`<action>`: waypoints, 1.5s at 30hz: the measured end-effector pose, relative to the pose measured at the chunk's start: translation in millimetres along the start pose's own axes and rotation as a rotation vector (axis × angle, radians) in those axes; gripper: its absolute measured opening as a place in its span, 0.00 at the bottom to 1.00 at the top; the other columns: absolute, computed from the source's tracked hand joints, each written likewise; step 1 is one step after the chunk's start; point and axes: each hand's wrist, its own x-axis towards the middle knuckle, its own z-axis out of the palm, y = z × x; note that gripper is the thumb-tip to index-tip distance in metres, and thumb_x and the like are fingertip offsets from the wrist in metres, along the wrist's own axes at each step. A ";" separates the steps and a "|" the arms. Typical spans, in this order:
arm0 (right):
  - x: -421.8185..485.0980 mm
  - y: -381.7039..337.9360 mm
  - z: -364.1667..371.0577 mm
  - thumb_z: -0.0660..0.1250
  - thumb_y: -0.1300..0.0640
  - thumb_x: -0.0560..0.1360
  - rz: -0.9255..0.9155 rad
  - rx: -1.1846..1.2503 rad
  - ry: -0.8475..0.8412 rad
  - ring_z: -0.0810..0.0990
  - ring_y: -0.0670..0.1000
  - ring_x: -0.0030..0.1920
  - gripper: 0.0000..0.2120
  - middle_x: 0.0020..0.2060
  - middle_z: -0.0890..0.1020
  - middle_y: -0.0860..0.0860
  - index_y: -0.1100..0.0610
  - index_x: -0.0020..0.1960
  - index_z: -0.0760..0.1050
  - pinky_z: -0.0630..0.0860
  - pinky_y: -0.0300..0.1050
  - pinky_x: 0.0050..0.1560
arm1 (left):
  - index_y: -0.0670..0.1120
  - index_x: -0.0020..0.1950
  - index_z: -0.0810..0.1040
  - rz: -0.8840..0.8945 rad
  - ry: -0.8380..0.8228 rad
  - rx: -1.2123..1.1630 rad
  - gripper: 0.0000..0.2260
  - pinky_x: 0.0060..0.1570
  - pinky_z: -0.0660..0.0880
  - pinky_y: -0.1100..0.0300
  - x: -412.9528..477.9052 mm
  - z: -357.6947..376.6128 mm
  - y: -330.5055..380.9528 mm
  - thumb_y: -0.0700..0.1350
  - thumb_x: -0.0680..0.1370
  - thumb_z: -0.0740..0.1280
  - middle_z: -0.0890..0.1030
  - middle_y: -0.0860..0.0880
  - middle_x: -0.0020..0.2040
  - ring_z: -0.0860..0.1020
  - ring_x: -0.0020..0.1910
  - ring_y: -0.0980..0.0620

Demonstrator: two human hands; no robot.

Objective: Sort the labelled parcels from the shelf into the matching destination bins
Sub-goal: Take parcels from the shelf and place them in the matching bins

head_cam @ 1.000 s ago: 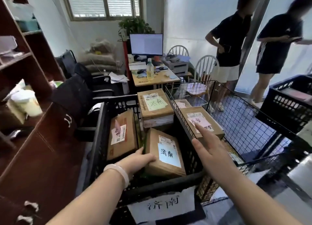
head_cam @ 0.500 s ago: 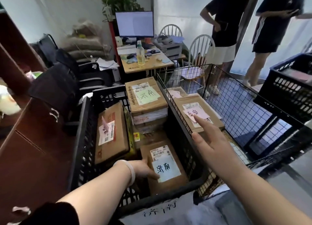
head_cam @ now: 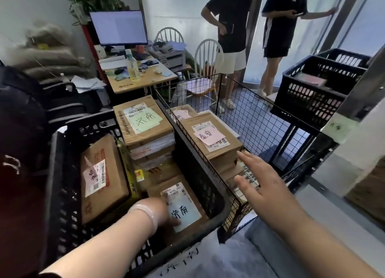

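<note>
A brown parcel (head_cam: 183, 213) with a white handwritten label is lying flat at the near end of a black plastic bin (head_cam: 196, 170). The left hand (head_cam: 160, 210), a pale bracelet (head_cam: 149, 212) on its wrist, is reaching into the bin and resting on the parcel's left edge, covering part of the label. The picture is blurred there, so I cannot tell whether the fingers are curling round the edge or lying flat.

In the same bin, a long parcel (head_cam: 102, 179) is leaning against the left side, and a stack of parcels (head_cam: 143, 119) topped with a green label is standing at the far end. A paper sign (head_cam: 179, 259) with dark writing is hanging on the bin's front.

Just beside the bin on the right, a wire basket (head_cam: 260, 119) is holding another parcel (head_cam: 210, 136) with a pink label. The right hand (head_cam: 262, 186) is hovering over the basket's near corner, fingers straight and spread apart, holding nothing.

Further right, a second black crate (head_cam: 312, 98) is sitting higher up. Behind the bins, a tabletop (head_cam: 145, 79) is carrying a lit monitor (head_cam: 118, 27), a bottle (head_cam: 133, 67) and papers. Two people, one (head_cam: 229, 17) in white shorts and one (head_cam: 281, 17) in dark shorts, are standing near the glass wall.
</note>
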 end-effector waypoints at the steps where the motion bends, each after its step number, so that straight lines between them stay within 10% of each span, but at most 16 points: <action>1: -5.1 2.2 -5.9 0.59 0.39 0.77 0.010 -0.008 0.016 0.55 0.36 0.73 0.26 0.73 0.60 0.34 0.33 0.74 0.57 0.57 0.45 0.72 | 0.49 0.80 0.55 -0.001 0.062 0.013 0.44 0.65 0.72 0.54 -7.2 -9.6 0.6 0.69 0.72 0.67 0.72 0.46 0.73 0.74 0.68 0.45; 8: -51.8 22.9 -49.4 0.60 0.37 0.77 0.095 -0.147 0.092 0.52 0.42 0.76 0.31 0.76 0.56 0.39 0.35 0.76 0.52 0.54 0.48 0.75 | 0.60 0.80 0.49 0.341 0.722 -0.131 0.39 0.74 0.53 0.52 -76.2 -49.4 65.7 0.71 0.74 0.60 0.55 0.52 0.80 0.54 0.79 0.49; 15: -147.2 75.6 -130.7 0.58 0.29 0.73 0.214 -0.499 0.122 0.42 0.47 0.78 0.43 0.79 0.46 0.45 0.41 0.78 0.41 0.41 0.48 0.77 | 0.63 0.79 0.45 0.751 0.946 0.049 0.37 0.74 0.35 0.53 -138.9 -13.3 220.3 0.70 0.75 0.57 0.46 0.54 0.82 0.43 0.79 0.52; 30: -490.0 172.9 -296.6 0.60 0.30 0.71 0.657 -0.672 0.530 0.44 0.45 0.78 0.42 0.78 0.50 0.42 0.38 0.78 0.44 0.40 0.46 0.76 | 0.63 0.79 0.49 1.416 0.823 0.046 0.34 0.75 0.44 0.53 -321.2 158.9 540.1 0.66 0.76 0.59 0.54 0.54 0.81 0.50 0.79 0.53; 45: -651.0 218.9 -351.9 0.66 0.36 0.73 0.961 -0.555 0.747 0.52 0.46 0.77 0.39 0.77 0.56 0.43 0.40 0.77 0.51 0.54 0.47 0.76 | 0.64 0.78 0.52 1.710 0.500 -0.041 0.31 0.73 0.50 0.54 -427.9 238.7 697.2 0.63 0.78 0.62 0.54 0.56 0.80 0.50 0.79 0.52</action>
